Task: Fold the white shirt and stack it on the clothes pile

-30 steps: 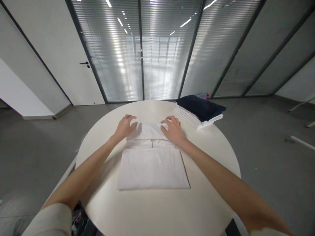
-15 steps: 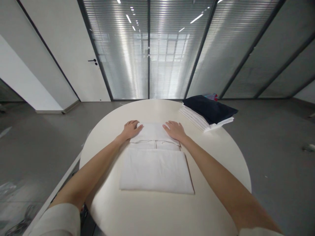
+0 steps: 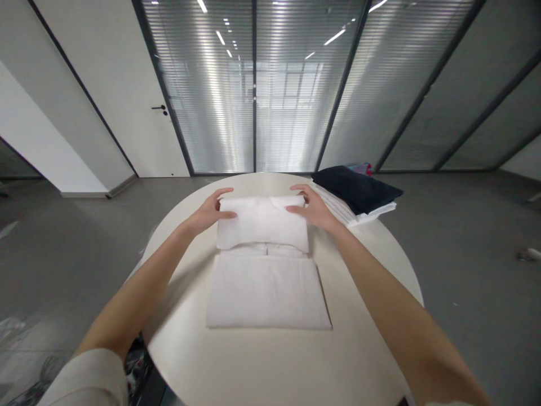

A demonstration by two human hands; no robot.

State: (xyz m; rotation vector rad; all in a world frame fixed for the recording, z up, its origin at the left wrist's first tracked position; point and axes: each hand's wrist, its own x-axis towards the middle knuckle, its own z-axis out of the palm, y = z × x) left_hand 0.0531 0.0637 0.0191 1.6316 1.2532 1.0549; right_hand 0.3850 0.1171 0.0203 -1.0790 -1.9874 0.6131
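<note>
Glass partitions with closed blinds [image 3: 253,96] run across the far side of the room, above a grey floor [image 3: 465,248], with a white door [image 3: 139,96] at far left.

Next in size, a round white table [image 3: 262,361] stands in the middle of the floor. On it, directly before the person, lies a white garment [image 3: 268,290], folded to a neat rectangle with its near edge square to the table's front. The far portion of this garment is raised off the table and turned toward the person, forming a loose flap above the flat part.

At the table's far right rests a stack of folded clothes [image 3: 359,197], white pieces below and a dark navy piece on top, just beside the person's right wrist and clear of the garment.

Left hand [image 3: 209,213]: closed on the left end of the raised flap, thumb across the near face, fingers curled behind the top edge. Right hand [image 3: 313,207]: closed likewise on the right end, thumb in front, fingers over the fold. The cloth thus sits pinched between thumb and fingers at both ends, spanning the gap between the two hands.
</note>
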